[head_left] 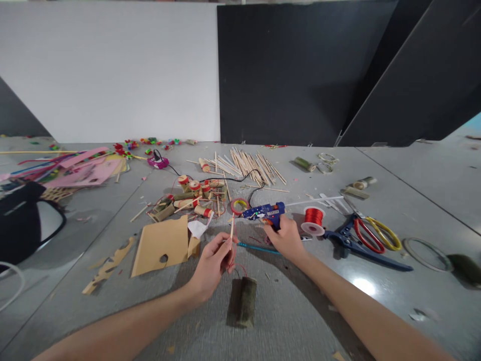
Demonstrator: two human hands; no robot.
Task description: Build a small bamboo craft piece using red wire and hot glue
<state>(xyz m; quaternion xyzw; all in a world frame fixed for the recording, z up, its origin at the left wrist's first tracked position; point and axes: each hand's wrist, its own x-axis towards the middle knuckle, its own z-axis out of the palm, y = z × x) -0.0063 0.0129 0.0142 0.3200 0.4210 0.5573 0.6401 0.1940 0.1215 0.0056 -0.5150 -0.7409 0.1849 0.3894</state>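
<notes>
My left hand (214,260) is closed in a pinch on a thin wooden stick (232,226) that stands nearly upright, with a bit of red thread near the fingers. My right hand (286,236) grips the handle of a blue glue gun (264,211), whose nozzle points left toward the top of the stick. A short bamboo piece (243,302) lies on the grey table just in front of my left hand. A spool of red wire (313,220) stands right of the glue gun.
Cardboard pieces (161,245) lie to the left. Small bamboo parts wrapped in red (193,193) and a pile of sticks (248,165) lie behind. Scissors and pliers (366,238) rest at right, a tape ring (239,205) near the gun, coloured paper (80,170) far left.
</notes>
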